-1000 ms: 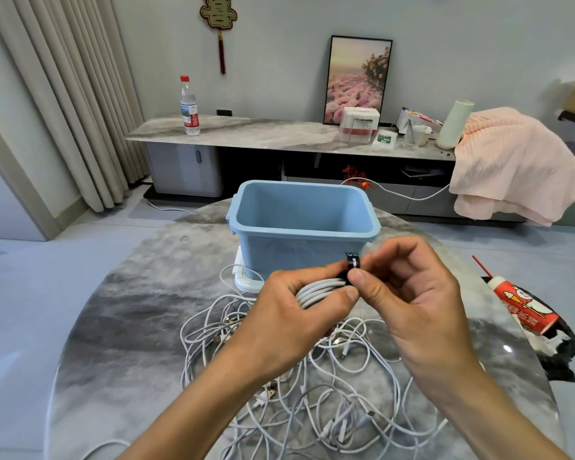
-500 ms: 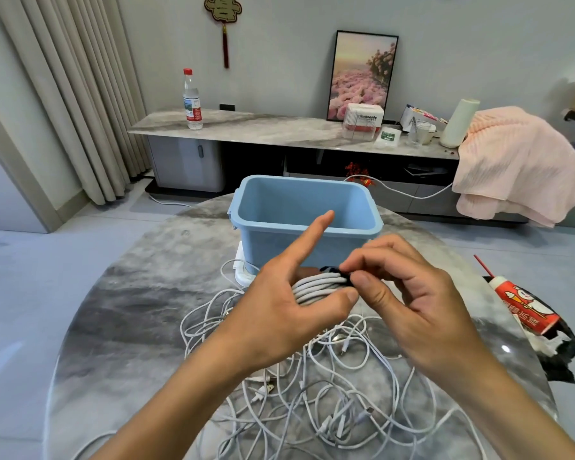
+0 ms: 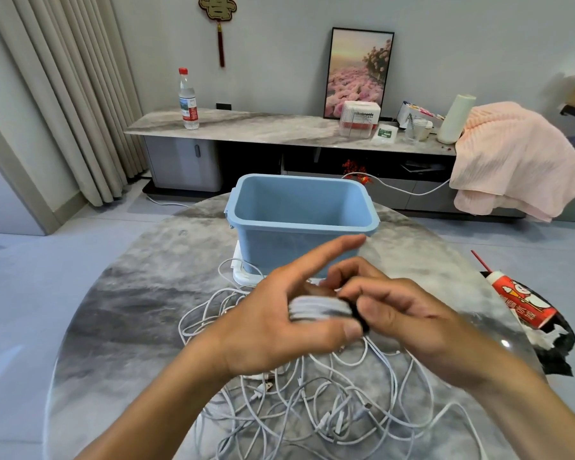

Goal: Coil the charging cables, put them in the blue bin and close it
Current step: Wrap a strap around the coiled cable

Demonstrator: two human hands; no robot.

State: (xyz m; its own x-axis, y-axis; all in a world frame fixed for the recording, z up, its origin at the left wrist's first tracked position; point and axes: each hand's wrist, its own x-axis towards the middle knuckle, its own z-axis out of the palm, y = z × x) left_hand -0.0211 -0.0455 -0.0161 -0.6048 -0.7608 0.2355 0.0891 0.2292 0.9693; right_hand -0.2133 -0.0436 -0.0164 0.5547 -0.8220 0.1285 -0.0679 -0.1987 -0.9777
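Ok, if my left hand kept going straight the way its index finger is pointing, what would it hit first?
Most likely the blue bin. The left hand holds the coiled cable, its index finger aimed up and away at the bin's near wall just under the rim. Depth is unclear, so that is a guess.

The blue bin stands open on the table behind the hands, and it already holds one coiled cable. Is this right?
Not quite. The head view shows the blue bin open behind the hands but empty; the coiled cable is held in the left hand.

I can make out what looks like "Panasonic" on the white box [image 3: 359, 118] on the sideboard. The red carton [image 3: 521, 305] by my right carries Chinese characters too blurred for me to read.
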